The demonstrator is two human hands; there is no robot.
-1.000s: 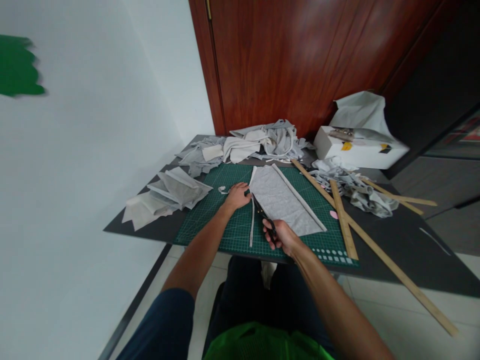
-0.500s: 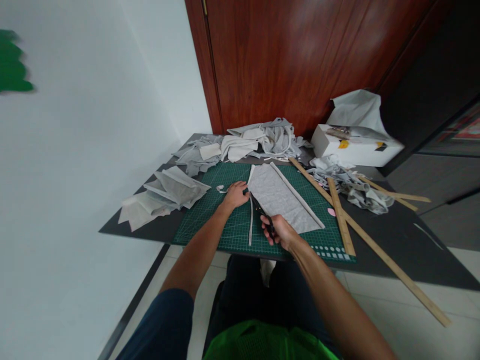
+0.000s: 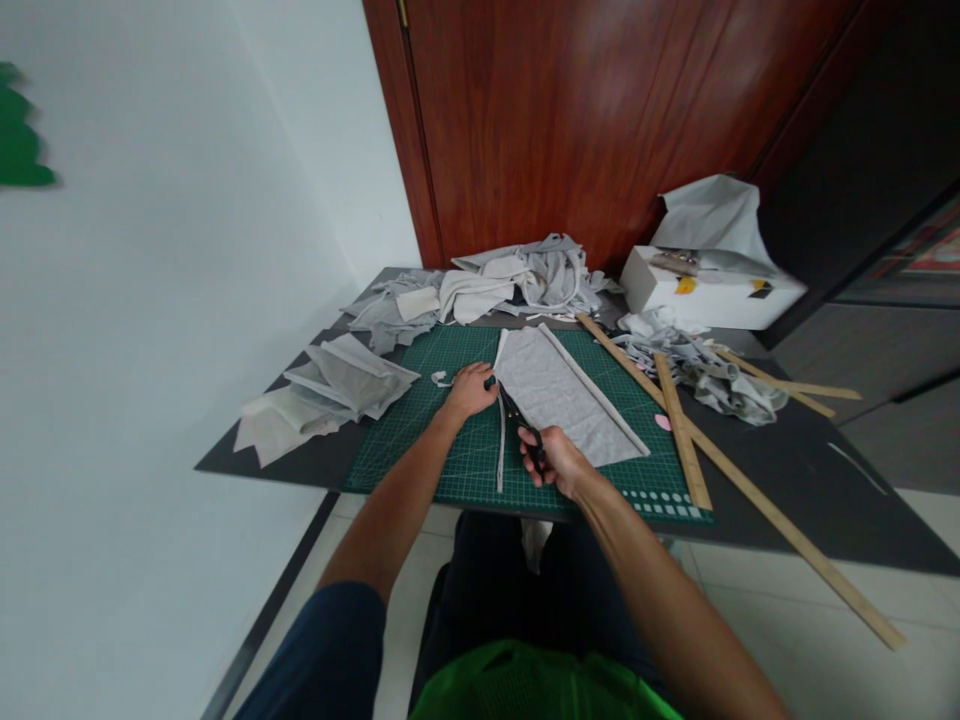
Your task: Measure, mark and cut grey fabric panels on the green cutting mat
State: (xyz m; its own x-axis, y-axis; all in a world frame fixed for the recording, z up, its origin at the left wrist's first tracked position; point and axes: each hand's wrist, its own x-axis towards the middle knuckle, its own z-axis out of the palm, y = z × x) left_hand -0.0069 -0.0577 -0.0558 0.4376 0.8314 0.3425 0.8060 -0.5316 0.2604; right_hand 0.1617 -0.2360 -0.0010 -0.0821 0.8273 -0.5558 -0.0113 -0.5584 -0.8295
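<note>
A light grey piece of fabric (image 3: 562,385) lies flat on the green cutting mat (image 3: 420,450), its right edge folded into a narrow band. My right hand (image 3: 551,457) is closed around the handles of black scissors (image 3: 513,407). Their blades point up and left, at the fabric's left edge. Beside that edge, my left hand (image 3: 471,390) rests low on the mat with its fingers drawn together. A small dark object (image 3: 490,383) shows at its thumb; what the fingers grip is hidden. From near the blades a narrow fabric strip (image 3: 501,450) hangs down along the mat.
Folded grey fabric pieces (image 3: 349,378) lie to the left. A heap of fabric (image 3: 517,280) lines the back. Wooden rulers (image 3: 780,520) cross at the right, one overhanging the table's front edge. Fabric scraps (image 3: 731,390) and a white box (image 3: 712,290) stand beyond them.
The scissors and my right hand have shifted very slightly up and to the left. My left hand and the fabric look the same.
</note>
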